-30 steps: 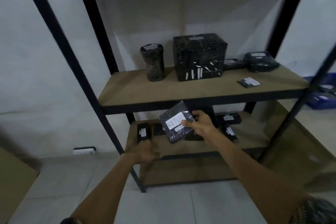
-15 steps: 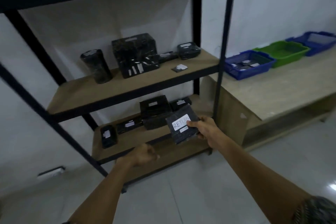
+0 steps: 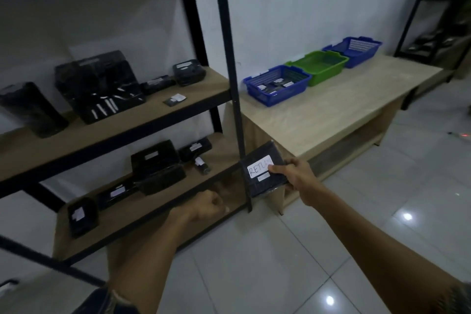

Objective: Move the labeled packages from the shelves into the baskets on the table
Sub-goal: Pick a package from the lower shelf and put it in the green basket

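This looks like a small storeroom or parcel-sorting room. At the left of the frame a black metal rack point(image 3: 230, 79) with plain board shelves carries black-wrapped packages point(image 3: 99, 84) with white labels. The label on one package point(image 3: 262, 173) at lower centre reads "RETU". Along the bare white wall point(image 3: 293, 7) a low wooden table point(image 3: 331, 115) bears a near blue basket point(image 3: 285, 96), a green basket point(image 3: 328, 76) and a far blue basket point(image 3: 363, 58) in a row. A second rack point(image 3: 443, 7) stands at upper right. The floor point(image 3: 331, 237) is glossy pale tile.

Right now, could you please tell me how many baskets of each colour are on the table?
Blue: 2, the near blue basket and the far blue basket
Green: 1, the green basket
Total: 3
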